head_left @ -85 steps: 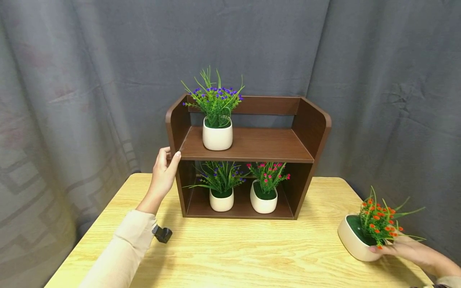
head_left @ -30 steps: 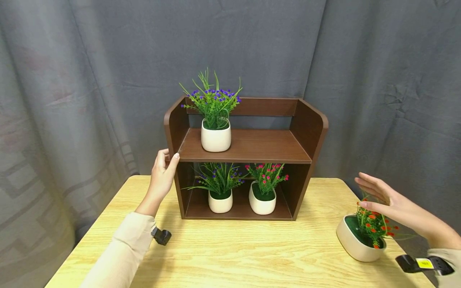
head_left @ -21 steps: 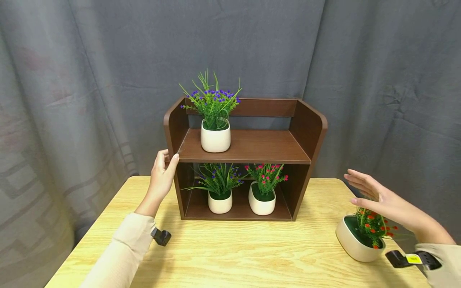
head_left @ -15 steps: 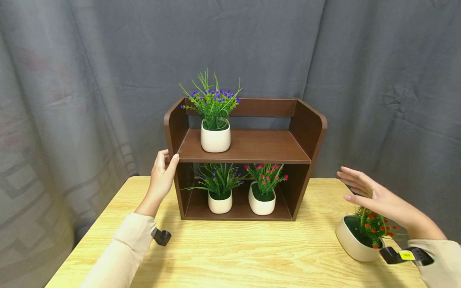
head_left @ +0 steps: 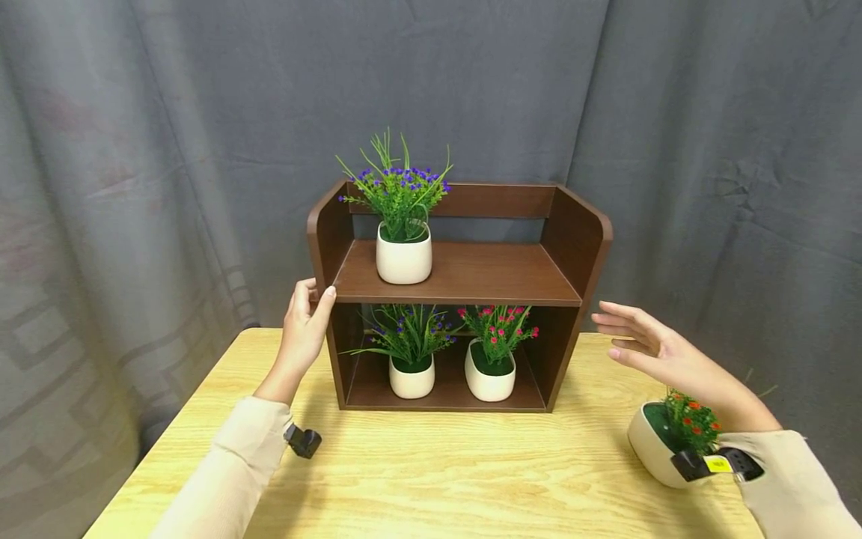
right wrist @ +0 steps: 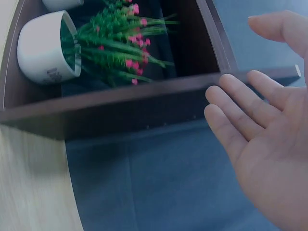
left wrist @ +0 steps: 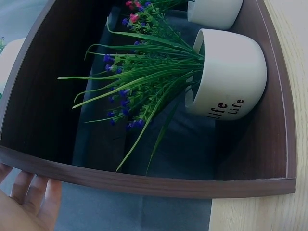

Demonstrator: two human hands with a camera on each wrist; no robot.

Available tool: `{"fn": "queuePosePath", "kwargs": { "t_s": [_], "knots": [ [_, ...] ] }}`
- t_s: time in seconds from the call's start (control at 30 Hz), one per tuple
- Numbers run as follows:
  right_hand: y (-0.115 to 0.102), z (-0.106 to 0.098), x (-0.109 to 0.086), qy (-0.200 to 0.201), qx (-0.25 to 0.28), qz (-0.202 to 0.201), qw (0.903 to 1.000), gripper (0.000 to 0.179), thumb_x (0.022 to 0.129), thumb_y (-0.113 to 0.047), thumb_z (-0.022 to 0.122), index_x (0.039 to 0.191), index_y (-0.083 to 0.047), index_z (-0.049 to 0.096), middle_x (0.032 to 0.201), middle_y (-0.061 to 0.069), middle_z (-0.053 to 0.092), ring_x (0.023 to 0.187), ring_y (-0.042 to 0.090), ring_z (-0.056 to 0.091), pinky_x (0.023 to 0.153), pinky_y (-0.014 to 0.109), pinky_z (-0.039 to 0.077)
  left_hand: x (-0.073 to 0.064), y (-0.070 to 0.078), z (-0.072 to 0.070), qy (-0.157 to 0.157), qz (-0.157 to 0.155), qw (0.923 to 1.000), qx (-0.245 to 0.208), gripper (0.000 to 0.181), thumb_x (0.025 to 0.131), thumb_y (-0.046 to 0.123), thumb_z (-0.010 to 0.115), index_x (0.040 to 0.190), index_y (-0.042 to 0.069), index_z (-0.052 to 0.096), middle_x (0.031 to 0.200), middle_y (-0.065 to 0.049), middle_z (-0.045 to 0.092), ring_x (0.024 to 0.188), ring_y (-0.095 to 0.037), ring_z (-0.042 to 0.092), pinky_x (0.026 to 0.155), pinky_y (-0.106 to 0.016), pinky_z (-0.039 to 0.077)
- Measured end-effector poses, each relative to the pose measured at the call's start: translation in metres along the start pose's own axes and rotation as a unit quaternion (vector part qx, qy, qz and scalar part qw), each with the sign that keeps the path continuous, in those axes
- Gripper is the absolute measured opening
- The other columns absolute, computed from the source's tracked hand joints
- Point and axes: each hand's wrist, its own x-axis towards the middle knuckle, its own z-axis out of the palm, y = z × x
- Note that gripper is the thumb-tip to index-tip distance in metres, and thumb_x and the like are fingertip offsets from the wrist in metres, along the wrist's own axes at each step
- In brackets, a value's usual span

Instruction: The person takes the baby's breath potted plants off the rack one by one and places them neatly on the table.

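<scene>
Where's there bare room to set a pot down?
Free: upper shelf, between the upper purple plant and the right side panel; table, in front of the shelf unit, between left wrist camera and orange plant.
Crowded: lower shelf, holding the lower purple plant and pink plant; table's right side, where right sleeve overlaps orange plant in view.

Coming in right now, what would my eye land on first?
Probably the dark brown two-tier shelf on the light wooden table, with a purple-flowered potted plant at the left of its upper board and a purple-flowered and a pink-flowered one below. Next, the left hand holding its left side and the open right hand near its right. Bright orange flowers stand in a white pot at the table's right.
</scene>
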Motion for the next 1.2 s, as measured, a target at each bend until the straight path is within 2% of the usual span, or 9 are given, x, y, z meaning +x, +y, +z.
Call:
{"fn": "queuePosePath", "kwargs": {
  "t_s": [0.13, 0.3, 0.43, 0.5, 0.63, 0.77, 1.03, 1.2],
  "knots": [
    [-0.003, 0.008, 0.013, -0.005, 0.023, -0.036, 0.9991, 0.062, 0.099, 0.002, 0.057, 0.155, -0.008, 0.032, 0.148, 0.008, 0.049, 0.128, 0.007, 0.051, 0.093, 0.018, 0.047, 0.001, 0.0, 0.0, -0.001, -0.001, 1.0, 0.002, 0.041, 0.105, 0.035, 0.05, 0.131, 0.004, 0.045, 0.119, -0.016, 0.05, 0.11, -0.028, 0.049, 0.09, -0.043, 0.039],
    [-0.011, 0.02, 0.03, -0.006, 0.05, -0.07, 0.9963, 0.061, 0.098, 0.005, 0.057, 0.153, -0.002, 0.032, 0.145, 0.006, 0.05, 0.127, 0.01, 0.053, 0.093, 0.02, 0.047, 0.0, 0.001, 0.0, 0.001, 0.0, 1.0, 0.002, 0.041, 0.105, 0.035, 0.05, 0.132, 0.003, 0.045, 0.119, -0.017, 0.049, 0.111, -0.03, 0.048, 0.091, -0.044, 0.038],
    [-0.018, 0.029, 0.044, 0.002, 0.067, -0.093, 0.9935, 0.059, 0.097, 0.008, 0.058, 0.15, 0.005, 0.032, 0.143, 0.02, 0.049, 0.125, 0.013, 0.054, 0.093, 0.021, 0.048, -0.001, 0.0, 0.0, -0.001, -0.006, 1.0, 0.002, 0.041, 0.105, 0.034, 0.05, 0.132, 0.003, 0.045, 0.12, -0.017, 0.049, 0.111, -0.03, 0.048, 0.091, -0.043, 0.038],
    [-0.021, 0.033, 0.05, 0.006, 0.075, -0.093, 0.9928, 0.059, 0.096, 0.008, 0.058, 0.149, 0.007, 0.032, 0.142, 0.027, 0.048, 0.124, 0.013, 0.054, 0.094, 0.021, 0.047, -0.001, 0.0, 0.001, -0.001, -0.007, 1.0, 0.002, 0.041, 0.105, 0.034, 0.05, 0.132, 0.002, 0.045, 0.119, -0.017, 0.049, 0.111, -0.029, 0.048, 0.091, -0.043, 0.038],
    [-0.024, 0.041, 0.061, 0.008, 0.093, -0.085, 0.992, 0.06, 0.097, 0.005, 0.059, 0.15, 0.006, 0.031, 0.143, 0.029, 0.046, 0.124, 0.011, 0.054, 0.095, 0.021, 0.047, -0.001, 0.001, 0.001, 0.003, -0.001, 1.0, 0.002, 0.041, 0.106, 0.033, 0.05, 0.131, 0.002, 0.045, 0.117, -0.016, 0.05, 0.108, -0.027, 0.049, 0.09, -0.042, 0.038],
    [-0.027, 0.049, 0.071, 0.001, 0.105, -0.088, 0.9905, 0.061, 0.097, 0.004, 0.059, 0.152, 0.003, 0.03, 0.144, 0.031, 0.044, 0.126, 0.018, 0.053, 0.096, 0.022, 0.047, -0.001, 0.002, 0.001, 0.003, -0.001, 1.0, 0.005, 0.041, 0.106, 0.034, 0.048, 0.132, 0.003, 0.045, 0.117, -0.015, 0.05, 0.108, -0.027, 0.048, 0.09, -0.041, 0.038],
    [-0.041, 0.062, 0.097, -0.007, 0.112, -0.09, 0.9896, 0.063, 0.098, 0.0, 0.061, 0.153, -0.007, 0.033, 0.146, 0.025, 0.045, 0.13, 0.031, 0.05, 0.098, 0.023, 0.045, 0.0, -0.001, 0.0, 0.006, -0.002, 1.0, 0.002, 0.04, 0.105, 0.035, 0.051, 0.13, 0.004, 0.047, 0.117, -0.016, 0.05, 0.107, -0.026, 0.048, 0.089, -0.041, 0.038],
    [-0.053, 0.067, 0.113, -0.017, 0.11, -0.085, 0.9901, 0.063, 0.098, -0.004, 0.062, 0.154, -0.009, 0.033, 0.148, 0.023, 0.044, 0.131, 0.032, 0.049, 0.1, 0.026, 0.045, -0.001, 0.0, 0.001, 0.007, 0.003, 1.0, 0.006, 0.041, 0.105, 0.035, 0.049, 0.131, 0.003, 0.046, 0.117, -0.017, 0.05, 0.108, -0.027, 0.048, 0.089, -0.041, 0.037]
  ]
}}
